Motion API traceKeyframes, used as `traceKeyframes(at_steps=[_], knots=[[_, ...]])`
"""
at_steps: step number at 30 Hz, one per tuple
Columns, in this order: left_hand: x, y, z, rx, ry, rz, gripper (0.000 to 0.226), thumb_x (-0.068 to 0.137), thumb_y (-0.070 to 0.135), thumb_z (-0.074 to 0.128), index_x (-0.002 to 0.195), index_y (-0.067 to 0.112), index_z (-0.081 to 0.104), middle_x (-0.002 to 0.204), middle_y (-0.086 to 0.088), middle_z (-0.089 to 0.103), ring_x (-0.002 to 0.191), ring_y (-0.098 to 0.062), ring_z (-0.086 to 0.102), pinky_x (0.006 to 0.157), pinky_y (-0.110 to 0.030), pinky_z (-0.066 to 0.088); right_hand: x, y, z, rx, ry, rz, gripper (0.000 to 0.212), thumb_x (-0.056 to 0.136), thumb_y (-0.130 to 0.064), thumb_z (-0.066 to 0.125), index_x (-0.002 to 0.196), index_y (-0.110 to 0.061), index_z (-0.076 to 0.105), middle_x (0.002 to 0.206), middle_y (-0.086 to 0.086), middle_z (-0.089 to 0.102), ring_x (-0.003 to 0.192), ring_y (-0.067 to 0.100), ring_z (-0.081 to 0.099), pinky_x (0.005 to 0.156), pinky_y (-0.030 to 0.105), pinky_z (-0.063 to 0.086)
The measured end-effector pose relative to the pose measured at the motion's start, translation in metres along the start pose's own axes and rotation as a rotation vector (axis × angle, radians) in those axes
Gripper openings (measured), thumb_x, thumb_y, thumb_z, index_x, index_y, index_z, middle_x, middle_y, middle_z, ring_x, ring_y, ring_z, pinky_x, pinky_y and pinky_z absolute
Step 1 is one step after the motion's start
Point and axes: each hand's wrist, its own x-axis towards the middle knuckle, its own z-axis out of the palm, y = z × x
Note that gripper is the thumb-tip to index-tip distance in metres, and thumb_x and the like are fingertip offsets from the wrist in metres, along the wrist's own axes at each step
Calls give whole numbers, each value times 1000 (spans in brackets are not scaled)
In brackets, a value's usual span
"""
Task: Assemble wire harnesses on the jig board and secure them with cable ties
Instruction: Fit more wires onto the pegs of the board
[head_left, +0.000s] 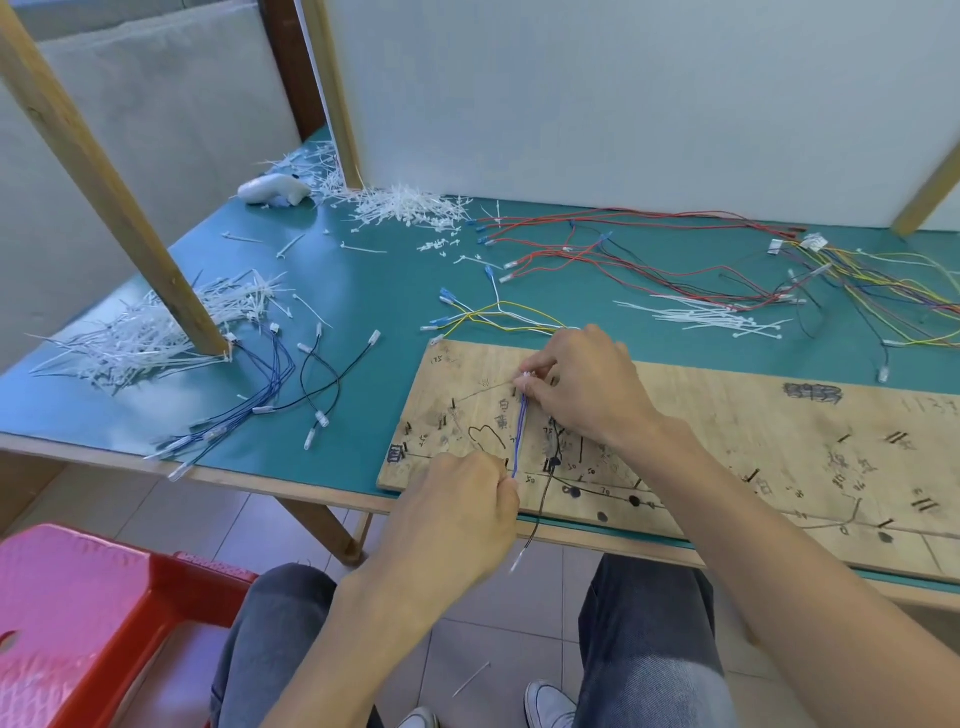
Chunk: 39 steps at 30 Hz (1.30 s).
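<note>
On the jig board (727, 415) | left hand (457, 509) pinches blue wire (519, 436) | right hand (582, 384) pinches its white connector (525, 378)

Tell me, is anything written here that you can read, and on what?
"50": handwritten on the jig board, near its front edge.
"70": same board, further right by the drawn line.
"白": same board, left of the blue wires.
The board's other scrawls are too blurred to read; nothing else shows text.

White partition walls (623, 93); pale tiled floor (197, 514); teal-topped wooden table (363, 280); red stool (78, 597).
</note>
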Motion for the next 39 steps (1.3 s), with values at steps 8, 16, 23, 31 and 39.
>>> traceKeyframes(at_steps=[8, 16, 23, 31, 39], knots=[[7, 0, -16, 72, -65, -34, 35, 96, 24, 47, 62, 19, 38, 60, -1, 48, 51, -19, 41, 45, -31, 24, -56, -32, -5, 97, 29, -301, 17, 96, -27, 71, 111, -25, 79, 105, -8, 68, 107, 21, 53, 92, 44, 47], [10, -30, -42, 34, -63, -51, 33, 94, 41, 64, 71, 18, 70, 61, -1, 64, 60, -24, 61, 53, -37, 51, -92, -33, 14, 287, 1, -184, 10, 92, -11, 77, 95, -20, 82, 91, -6, 71, 92, 13, 60, 108, 39, 43], [26, -59, -83, 3, 48, 50, 23, 92, 37, 75, 70, 34, 71, 64, 15, 64, 67, -2, 56, 59, -22, 35, -95, -44, 24, 298, 82, -92, 15, 92, -9, 76, 91, -23, 81, 85, -9, 62, 86, 13, 51, 107, 42, 43], [62, -62, -73, -38, 49, 109, 18, 92, 29, 77, 77, 38, 74, 78, 8, 73, 76, -11, 65, 71, -28, 48, -107, -50, 38, 209, 286, -131, 14, 92, -7, 77, 99, -18, 83, 82, -4, 61, 89, 25, 56, 97, 47, 48], [68, -67, -66, -62, 43, 129, 11, 96, 29, 73, 86, 31, 78, 80, 7, 72, 83, -16, 65, 78, -34, 52, -109, -47, 45, 152, 355, -164, 16, 89, -8, 77, 96, -21, 82, 85, -3, 58, 91, 25, 51, 90, 44, 44]])
